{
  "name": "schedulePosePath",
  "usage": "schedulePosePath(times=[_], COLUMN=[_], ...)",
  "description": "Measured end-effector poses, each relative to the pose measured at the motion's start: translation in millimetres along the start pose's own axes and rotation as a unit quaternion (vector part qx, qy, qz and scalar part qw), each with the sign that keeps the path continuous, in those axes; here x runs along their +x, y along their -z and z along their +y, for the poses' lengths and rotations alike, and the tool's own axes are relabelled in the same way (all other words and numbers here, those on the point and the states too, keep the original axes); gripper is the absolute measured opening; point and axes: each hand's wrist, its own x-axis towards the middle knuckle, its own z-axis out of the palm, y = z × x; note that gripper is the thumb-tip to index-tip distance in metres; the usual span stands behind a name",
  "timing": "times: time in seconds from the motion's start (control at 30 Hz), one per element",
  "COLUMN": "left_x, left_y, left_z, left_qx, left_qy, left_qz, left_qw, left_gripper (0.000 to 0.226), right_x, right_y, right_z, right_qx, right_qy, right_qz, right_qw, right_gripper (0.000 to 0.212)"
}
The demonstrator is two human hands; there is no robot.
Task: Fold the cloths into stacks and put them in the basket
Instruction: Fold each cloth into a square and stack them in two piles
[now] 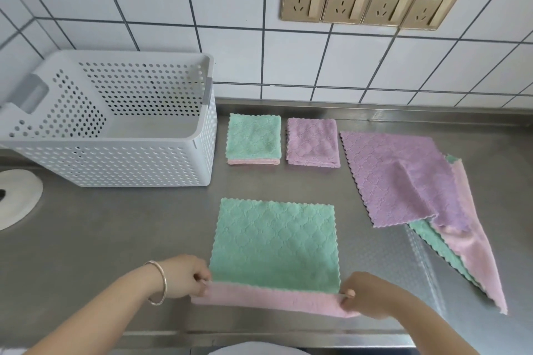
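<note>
**A:** What am I holding right now?

**B:** Your left hand (184, 277) and right hand (364, 295) each pinch a near corner of the green-and-pink cloth (274, 242), fingers curled tight on the hem. The pink underside is turned up between your fingertips; the green face lies flat beyond them.

**A:** I think I should carry both corners away from me together, level, and land them on the far scalloped edge.

**B:** Yes, keep the hem taut between the pinches so the fold comes out square.

**A:** Room?

**B:** Bare steel counter (144, 225) beyond the cloth's far edge. Further on sit the green-topped stack (253, 138) and purple stack (313, 143). The unfolded pile (403, 179) lies off your right fingers, near but apart. The basket (115, 164) stands beyond your left fingers, with nothing visible inside.

**A:** The counter lip is just under my wrists, so I'll lift, not drag.
</note>
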Motion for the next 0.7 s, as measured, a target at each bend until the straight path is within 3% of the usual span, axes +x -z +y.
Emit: schedulePosePath(times=[0.1, 0.2, 0.27, 0.37, 0.4, 0.53, 0.7], left_x=[1, 15, 29, 51, 58, 74, 88], left_y=[18, 26, 27, 27, 28, 40, 48], left_z=[6, 10, 14, 16, 16, 21, 21], left_qx=[-0.152, -0.315, -0.31, -0.335, -0.344, -0.306, -0.242], left_qy=[0.021, 0.055, 0.092, 0.126, 0.139, 0.184, 0.197], left_qz=[0.098, 0.222, 0.284, 0.339, 0.352, 0.397, 0.403], left_qw=[0.983, 0.921, 0.903, 0.87, 0.859, 0.846, 0.861], left_gripper=[0.016, 0.026, 0.023, 0.017, 0.011, 0.023, 0.023], right_x=[7, 21, 32, 49, 54, 72, 89], right_y=[19, 31, 35, 38, 40, 48, 57], right_z=[5, 1, -5, -15, -18, -27, -30], right_qx=[0.07, 0.232, 0.334, 0.378, 0.379, 0.381, 0.362], right_qy=[-0.006, -0.013, -0.028, -0.055, -0.064, -0.079, -0.106], right_qz=[0.079, 0.195, 0.246, 0.294, 0.302, 0.321, 0.334], right_qw=[0.994, 0.953, 0.909, 0.876, 0.873, 0.863, 0.864], right_gripper=[0.017, 0.019, 0.016, 0.01, 0.007, 0.003, 0.013])
